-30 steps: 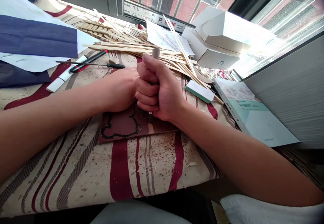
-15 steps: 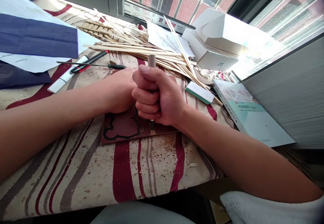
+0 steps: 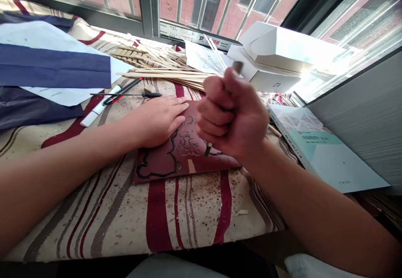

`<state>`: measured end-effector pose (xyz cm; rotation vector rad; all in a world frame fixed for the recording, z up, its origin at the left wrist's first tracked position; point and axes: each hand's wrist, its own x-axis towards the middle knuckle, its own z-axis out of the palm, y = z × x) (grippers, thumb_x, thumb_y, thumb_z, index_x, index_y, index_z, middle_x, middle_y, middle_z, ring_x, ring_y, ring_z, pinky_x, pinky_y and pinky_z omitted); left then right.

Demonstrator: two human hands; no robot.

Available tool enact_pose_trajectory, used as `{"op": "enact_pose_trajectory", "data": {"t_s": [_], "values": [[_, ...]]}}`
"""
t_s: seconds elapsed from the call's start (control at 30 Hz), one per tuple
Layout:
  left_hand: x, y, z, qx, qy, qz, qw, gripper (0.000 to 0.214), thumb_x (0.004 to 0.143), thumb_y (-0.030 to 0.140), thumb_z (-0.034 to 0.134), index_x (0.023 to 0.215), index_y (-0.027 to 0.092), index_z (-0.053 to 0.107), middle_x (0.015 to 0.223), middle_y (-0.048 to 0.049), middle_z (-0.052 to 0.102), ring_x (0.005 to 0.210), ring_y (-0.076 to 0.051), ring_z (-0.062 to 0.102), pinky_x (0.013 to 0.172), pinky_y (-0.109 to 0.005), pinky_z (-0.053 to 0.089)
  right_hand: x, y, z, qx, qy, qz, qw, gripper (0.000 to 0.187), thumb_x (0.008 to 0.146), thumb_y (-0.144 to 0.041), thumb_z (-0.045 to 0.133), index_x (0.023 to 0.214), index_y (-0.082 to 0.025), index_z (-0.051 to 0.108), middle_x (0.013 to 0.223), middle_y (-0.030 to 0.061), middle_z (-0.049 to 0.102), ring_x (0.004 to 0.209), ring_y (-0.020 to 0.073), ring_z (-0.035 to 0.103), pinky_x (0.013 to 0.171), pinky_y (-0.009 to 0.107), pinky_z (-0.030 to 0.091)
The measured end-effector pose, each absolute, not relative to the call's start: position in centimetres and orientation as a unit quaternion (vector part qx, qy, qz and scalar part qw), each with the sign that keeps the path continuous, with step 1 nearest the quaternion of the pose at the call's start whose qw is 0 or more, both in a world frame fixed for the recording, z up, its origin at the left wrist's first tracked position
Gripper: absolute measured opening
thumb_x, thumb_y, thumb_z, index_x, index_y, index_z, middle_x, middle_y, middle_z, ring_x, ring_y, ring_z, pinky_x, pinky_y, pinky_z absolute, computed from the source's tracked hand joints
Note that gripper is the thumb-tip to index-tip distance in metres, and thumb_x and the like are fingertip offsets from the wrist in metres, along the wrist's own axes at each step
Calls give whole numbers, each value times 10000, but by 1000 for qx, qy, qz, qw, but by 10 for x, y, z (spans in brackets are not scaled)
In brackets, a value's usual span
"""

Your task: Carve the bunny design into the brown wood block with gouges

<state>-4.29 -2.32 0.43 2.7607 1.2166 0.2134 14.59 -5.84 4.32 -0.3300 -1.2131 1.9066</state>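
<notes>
A reddish-brown carving board (image 3: pixel 157 165) lies on the striped cloth, with a black outline and carved lines on its face. Near its front edge a pale strip (image 3: pixel 191 166) shows bare material. My left hand (image 3: pixel 160 119) rests flat on the board's left part, fingers stretched out. Wrapped in a fist, my right hand (image 3: pixel 234 119) grips a carving chisel (image 3: pixel 207 149) over the board's right part. The chisel's handle end sticks out above the thumb and its metal tip below the fist, tilted. Part of the carving is hidden behind this hand.
A thin dark-handled tool (image 3: pixel 150 95), a white marker (image 3: pixel 100 106) and a black-and-red pen (image 3: pixel 123 91) lie left of the board. Behind are thin wooden sticks (image 3: pixel 169 73) and a white box (image 3: pixel 270 77). A book (image 3: pixel 326 144) lies right; wood crumbs dot the cloth (image 3: pixel 201 211).
My right hand has lifted the chisel off the front edge and moved right, tilting it. The pale strip and carved lines now show. My left hand is more in view, lying flat.
</notes>
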Motion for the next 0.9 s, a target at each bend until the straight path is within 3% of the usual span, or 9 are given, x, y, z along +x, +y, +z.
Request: {"op": "enact_pose_trajectory", "data": {"t_s": [0.2,0.3,0.4,0.47,0.6,0.77,0.9], "values": [[-48,-21,22,908,413,64,-7,569,1104,433,321,1323,140,756,1506,-137,664,1465,-320,567,1350,-520,370,168,-50,57,-178,-572,633,489,452,990,-425,645,664,-236,396,546,-71,275,415,89,240,378,203,321],[-53,-26,20,925,373,71,35,621,1093,540,363,1466,166,688,1613,-136,589,1535,-337,511,1365,-537,350,171,-48,60,-214,-571,590,529,277,972,-332,610,737,-234,501,570,-64,349,421,85,231,375,202,274],[-53,-38,14,929,355,51,88,854,1035,742,455,1687,191,471,1801,-137,352,1674,-378,340,1392,-571,308,171,-49,59,-221,-571,596,520,148,992,-268,568,850,-235,543,597,-78,389,410,62,154,370,186,185],[-51,-43,10,930,352,37,94,921,1023,782,454,1722,183,414,1834,-141,270,1715,-385,257,1415,-574,263,170,-50,57,-203,-564,634,488,170,1031,-270,525,868,-229,555,585,-91,343,410,53,106,370,169,155],[-51,-45,9,917,386,74,65,784,1092,667,326,1687,179,478,1801,-133,354,1720,-354,260,1438,-562,215,169,-51,53,-158,-562,671,457,254,1070,-323,538,849,-211,590,560,-96,325,414,50,125,369,150,171],[-53,-47,9,934,344,39,91,1016,998,873,382,1754,195,357,1860,-111,181,1740,-381,195,1427,-557,253,170,-48,51,-166,-532,672,488,297,1069,-293,553,795,-197,616,529,-87,357,413,53,169,370,137,240],[-61,-30,10,907,407,104,15,825,1108,644,277,1713,99,410,1794,-180,349,1708,-366,278,1435,-579,199,170,-45,51,-158,-559,648,493,360,1040,-414,667,764,-189,611,516,-93,376,367,42,192,324,150,233]]}}
